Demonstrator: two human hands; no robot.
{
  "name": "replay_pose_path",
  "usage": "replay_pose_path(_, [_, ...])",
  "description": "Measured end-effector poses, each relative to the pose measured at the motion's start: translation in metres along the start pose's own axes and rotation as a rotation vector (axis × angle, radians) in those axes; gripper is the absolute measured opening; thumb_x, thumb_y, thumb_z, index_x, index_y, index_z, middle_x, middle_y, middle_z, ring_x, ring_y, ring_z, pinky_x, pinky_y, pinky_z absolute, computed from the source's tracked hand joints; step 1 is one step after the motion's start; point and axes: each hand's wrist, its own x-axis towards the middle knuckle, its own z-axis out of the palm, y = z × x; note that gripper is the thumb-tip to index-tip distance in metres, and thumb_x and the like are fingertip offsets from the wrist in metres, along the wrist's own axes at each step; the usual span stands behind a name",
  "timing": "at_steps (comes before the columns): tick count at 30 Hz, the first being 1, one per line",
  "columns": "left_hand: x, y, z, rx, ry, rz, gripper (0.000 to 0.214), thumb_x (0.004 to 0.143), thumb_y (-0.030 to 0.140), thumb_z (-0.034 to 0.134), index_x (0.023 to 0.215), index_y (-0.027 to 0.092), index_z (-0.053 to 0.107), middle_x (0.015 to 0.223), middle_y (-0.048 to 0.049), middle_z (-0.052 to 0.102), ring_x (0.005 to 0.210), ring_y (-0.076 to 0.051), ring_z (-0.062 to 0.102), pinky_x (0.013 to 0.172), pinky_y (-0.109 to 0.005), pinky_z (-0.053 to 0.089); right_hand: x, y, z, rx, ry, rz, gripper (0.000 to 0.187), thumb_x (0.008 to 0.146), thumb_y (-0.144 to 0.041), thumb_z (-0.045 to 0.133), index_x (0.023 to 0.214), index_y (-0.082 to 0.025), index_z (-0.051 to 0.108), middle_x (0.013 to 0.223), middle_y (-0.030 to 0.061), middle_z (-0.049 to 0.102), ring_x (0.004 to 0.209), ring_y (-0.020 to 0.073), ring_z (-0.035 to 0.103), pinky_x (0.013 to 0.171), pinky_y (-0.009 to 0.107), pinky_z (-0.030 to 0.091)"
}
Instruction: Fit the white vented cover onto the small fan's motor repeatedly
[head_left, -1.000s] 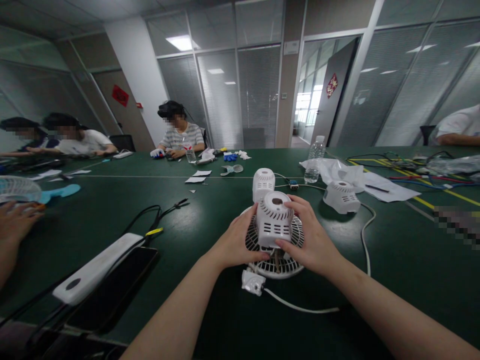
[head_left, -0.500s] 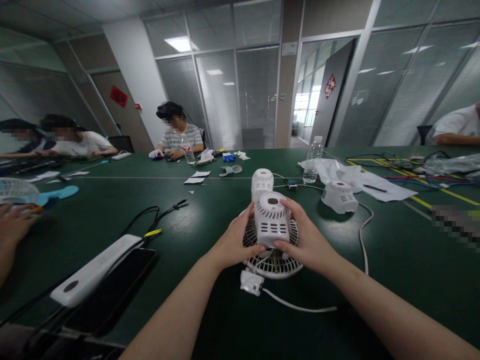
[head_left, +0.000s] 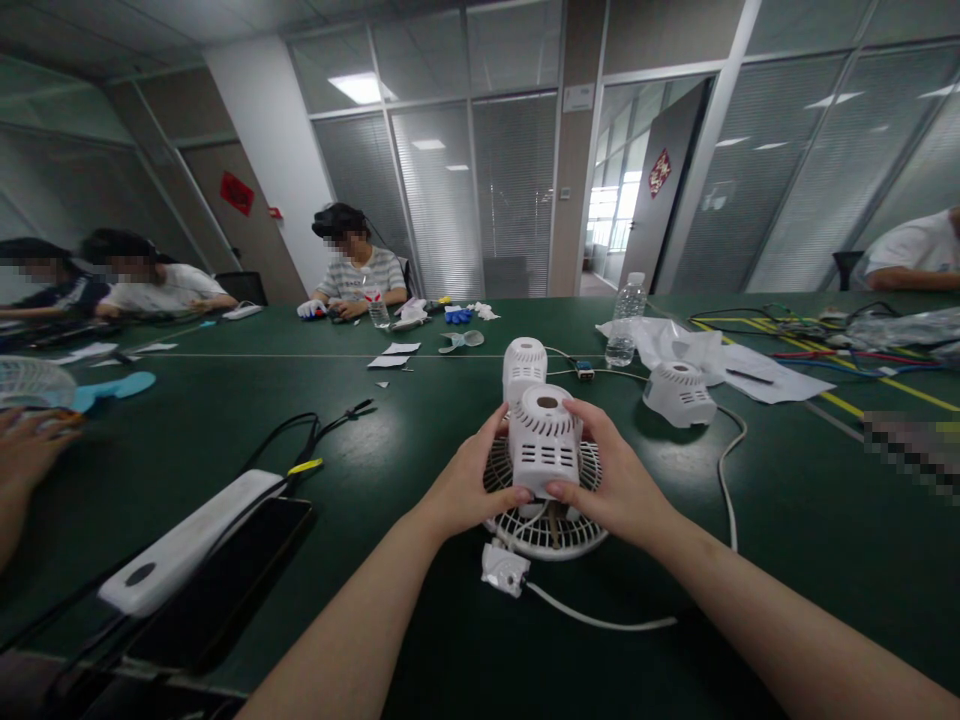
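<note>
Between my two hands is a white fan motor cover (head_left: 545, 455) with vent slots and a round hole in its top. My left hand (head_left: 469, 490) grips its left side, thumb at the lower front edge. On the other side my right hand (head_left: 619, 475) holds it the same way, so both are closed on it. Beneath lies a round white fan grille (head_left: 551, 540), partly hidden by the cover and my fingers. A small white plastic-wrapped part (head_left: 504, 570) on a cable sits at the grille's near edge. Just behind stands another white vented housing (head_left: 524, 362).
A third white housing (head_left: 680, 393) and a water bottle (head_left: 625, 320) stand to the right, near papers and plastic. At left lie a white power bank-like bar (head_left: 191, 540), a dark phone (head_left: 225, 585) and black cables. Another person's hand (head_left: 30, 450) is at far left; co-workers sit across the table.
The cover and the grille have shifted very slightly, with both hands still on the cover. The wrapped part and its cable moved a touch toward me.
</note>
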Motion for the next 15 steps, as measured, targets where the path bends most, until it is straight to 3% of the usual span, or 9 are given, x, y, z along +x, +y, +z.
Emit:
replay_pose_path(8, [0.0000,0.0019,0.0001,-0.002,-0.009,0.021,0.111,0.072,0.051,0.079,0.155,0.029,0.009,0.154,-0.0126,0.037,0.137,-0.037,0.040,0.113,-0.057,0.032,-0.0008,0.0016,-0.0020,-0.027,-0.008,-0.026,0.085,0.077,-0.044,0.073,0.145,-0.030,0.025,0.145,0.0145,0.040,0.123,0.0369,0.052,0.096,0.057,0.050])
replay_pose_path(15, [0.0036,0.0067,0.0008,0.057,-0.049,0.062,0.123,0.063,0.053,0.084,0.155,0.027,0.008,0.159,-0.0136,0.026,0.143,-0.039,0.029,0.117,-0.060,0.024,0.0021,0.0040,-0.0086,0.048,-0.104,-0.024,0.084,0.081,-0.044,0.070,0.147,-0.031,0.021,0.148,0.0149,0.037,0.125,0.0363,0.051,0.097,0.056,0.049])
